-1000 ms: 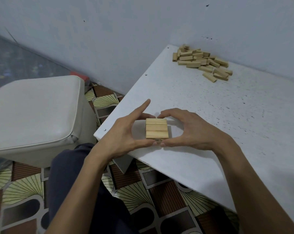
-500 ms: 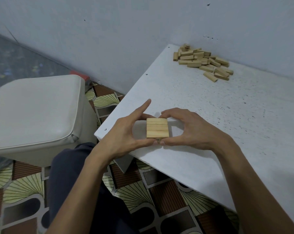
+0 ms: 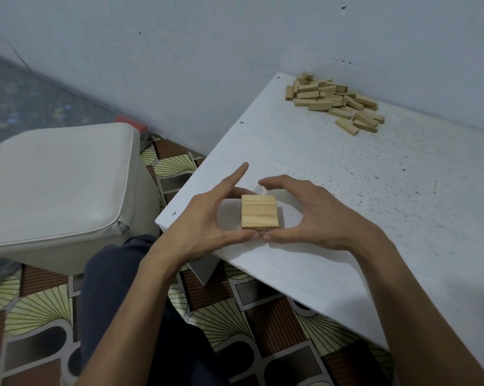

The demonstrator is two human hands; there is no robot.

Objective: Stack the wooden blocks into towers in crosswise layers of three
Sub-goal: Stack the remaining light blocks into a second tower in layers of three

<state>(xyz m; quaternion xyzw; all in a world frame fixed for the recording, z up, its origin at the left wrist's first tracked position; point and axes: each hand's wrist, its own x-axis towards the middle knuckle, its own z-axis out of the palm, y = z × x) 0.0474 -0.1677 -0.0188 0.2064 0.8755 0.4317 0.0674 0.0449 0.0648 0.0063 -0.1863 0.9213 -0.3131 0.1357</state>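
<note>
A short tower of wooden blocks [image 3: 259, 211] stands near the left front corner of the white table [image 3: 346, 190]. Its top layer is three blocks side by side; a lower layer shows only at the front edge. My left hand [image 3: 207, 218] cups the tower from the left, thumb along its front base and index finger pointing straight out past it. My right hand [image 3: 313, 215] curls round it from the right, with its thumb tip meeting the left thumb at the front and its fingers arched over the back edge. A pile of loose wooden blocks [image 3: 335, 103] lies at the far side by the wall.
A cream cushioned stool [image 3: 60, 190] stands left of the table, close to its corner. My dark-trousered leg [image 3: 118, 288] is below the table's front edge, over a patterned floor. The grey wall runs behind the table.
Both hands stay round the tower. The right fingertips have lifted slightly off its back edge, and the top blocks sit closer together than one second ago.
</note>
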